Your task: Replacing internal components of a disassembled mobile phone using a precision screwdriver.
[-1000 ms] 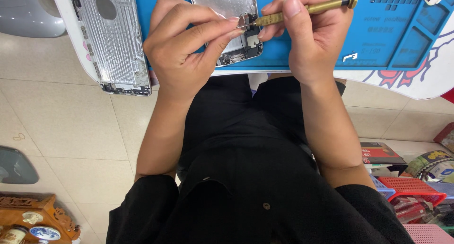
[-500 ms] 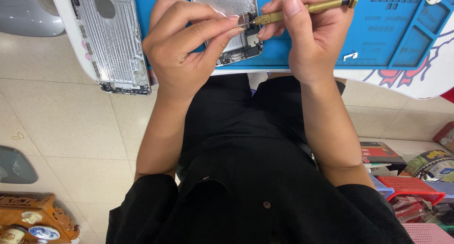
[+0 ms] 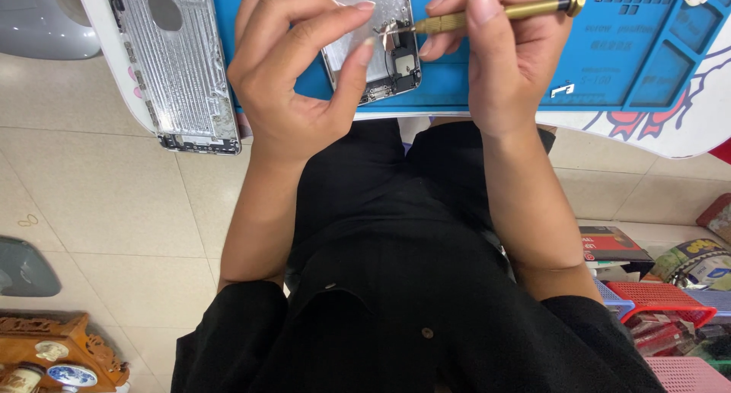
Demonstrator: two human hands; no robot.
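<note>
The right hand (image 3: 506, 73) grips a brass screwdriver (image 3: 499, 12), fingers closed around its shaft, tip pointing toward 9 o'clock onto the open phone shell (image 3: 373, 39). The left hand (image 3: 293, 81) rests at the shell's 9 o'clock side, thumb and forefinger narrowly parted at its lower end. The shell lies on a blue mat (image 3: 609, 65). A second metal back cover (image 3: 179, 65) lies well apart, toward 9 o'clock.

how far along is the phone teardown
Done: the phone shell on the blue mat lies open and mostly bare inside; a second stripped shell lies to its left. In hand: the right hand aims a brass screwdriver at the shell's lower end, left hand steadying. Left: small parts remain at the bottom edge.
</note>
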